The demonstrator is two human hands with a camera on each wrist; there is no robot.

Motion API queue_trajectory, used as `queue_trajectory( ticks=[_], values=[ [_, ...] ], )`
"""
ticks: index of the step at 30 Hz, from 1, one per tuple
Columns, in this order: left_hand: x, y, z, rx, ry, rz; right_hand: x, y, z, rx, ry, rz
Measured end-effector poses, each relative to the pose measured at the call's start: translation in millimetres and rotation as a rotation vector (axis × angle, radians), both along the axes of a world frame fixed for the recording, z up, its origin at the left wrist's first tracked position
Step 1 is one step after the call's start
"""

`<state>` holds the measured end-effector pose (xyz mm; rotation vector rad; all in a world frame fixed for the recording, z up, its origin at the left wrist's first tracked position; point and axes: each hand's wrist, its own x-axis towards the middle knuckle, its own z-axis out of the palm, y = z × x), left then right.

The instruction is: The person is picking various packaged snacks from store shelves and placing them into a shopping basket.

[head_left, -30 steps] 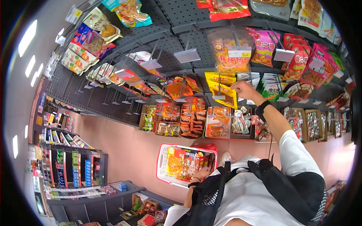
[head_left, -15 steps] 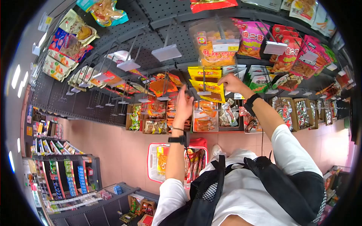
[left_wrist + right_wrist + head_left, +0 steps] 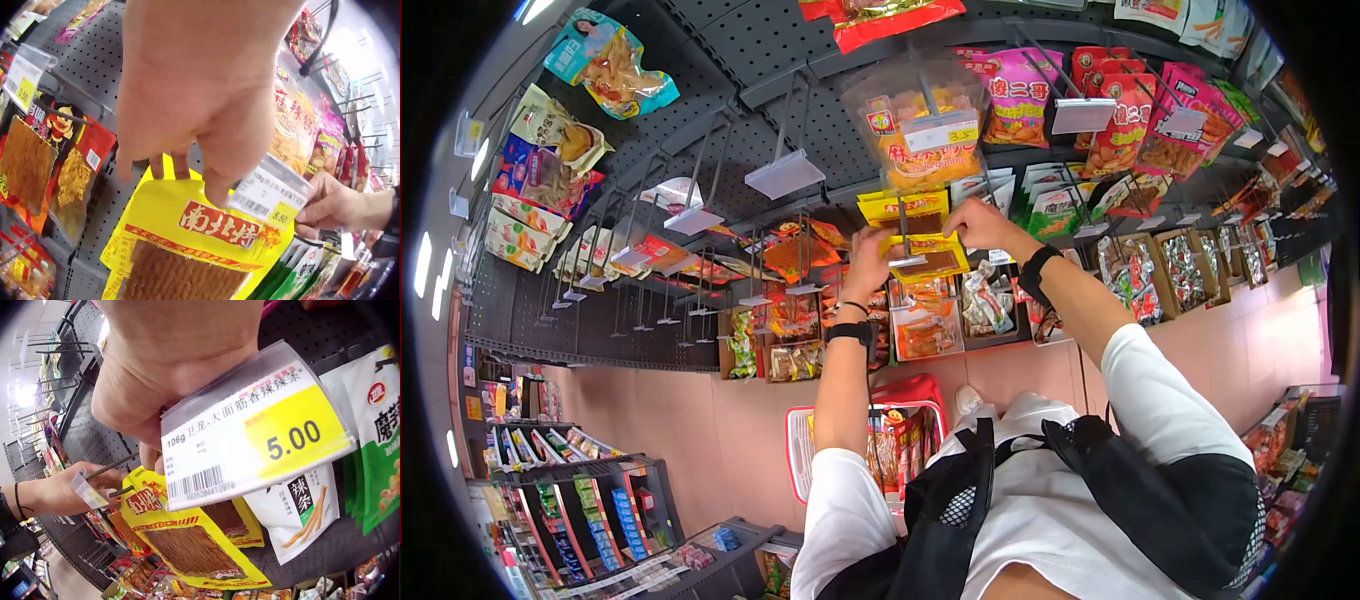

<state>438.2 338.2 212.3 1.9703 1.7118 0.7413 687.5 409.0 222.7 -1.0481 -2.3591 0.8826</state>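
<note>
In the head view, the front yellow snack bag hangs on a peg hook with another yellow bag behind it. My left hand pinches its top left edge; the left wrist view shows the thumb in front of the yellow bag and fingers behind. From the other side, my right hand pinches the bag's top right corner. A price tag hides part of those right fingertips in the right wrist view. The hook's own price tag stands just before the bag's top.
Peg hooks with price tags jut out to the left. A clear bag of orange snacks hangs above, green-and-white bags to the right. Boxes of small packets line the bottom shelf. A red-and-white basket holding packets stands on the floor.
My left hand has risen from the basket to the shelf and taken hold of the front yellow bag's left side. My right hand stays at its right side. The view has shifted right.
</note>
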Motion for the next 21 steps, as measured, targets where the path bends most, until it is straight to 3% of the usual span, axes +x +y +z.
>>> queue_trajectory(
  ticks=[2, 3, 4, 6, 9, 12, 13, 14, 16, 20, 21],
  values=[
    [-4.4, 4.0, -18.5, 0.076, 0.021, 0.002, -0.2, 6.3, -9.2, -0.033, 0.032, 0.028],
    [-9.6, 10.8, -37.6, 0.167, -0.176, -0.037, -0.8, 8.1, -14.1, -0.033, 0.053, 0.04],
    [-9.7, 6.1, -36.5, 0.167, -0.177, -0.032, -2.0, 6.6, -13.6, -0.034, 0.051, 0.044],
    [-9.4, -4.7, -34.7, -0.019, -0.36, -0.034, -3.5, 3.8, -12.5, -0.036, 0.073, 0.044],
    [-14.5, -8.8, -53.3, -0.049, -0.572, -0.055, -1.3, 0.0, -3.3, -0.044, 0.044, 0.044],
    [-12.1, -20.4, -49.5, -0.167, -0.56, 0.009, 2.0, 0.3, -0.9, -0.054, 0.041, 0.053],
    [2.5, -39.6, -14.1, -0.294, -0.544, 0.002, 3.6, -2.0, 3.8, -0.088, -0.003, 0.049],
    [4.2, -46.0, -17.6, -0.295, -0.547, 0.008, 3.1, -3.4, 3.3, -0.09, -0.004, 0.055],
    [4.1, -56.4, -27.8, -0.342, -0.9, -0.034, -0.2, -5.1, 3.6, -0.13, -0.013, 0.075],
    [1.6, -78.4, -47.2, -0.398, -1.0, 0.003, -3.6, -1.9, 4.3, -0.138, -0.073, 0.13],
    [2.5, -87.5, -49.3, -0.365, -0.884, 0.029, -1.9, -2.2, 3.5, -0.129, -0.008, 0.084]
  ],
)
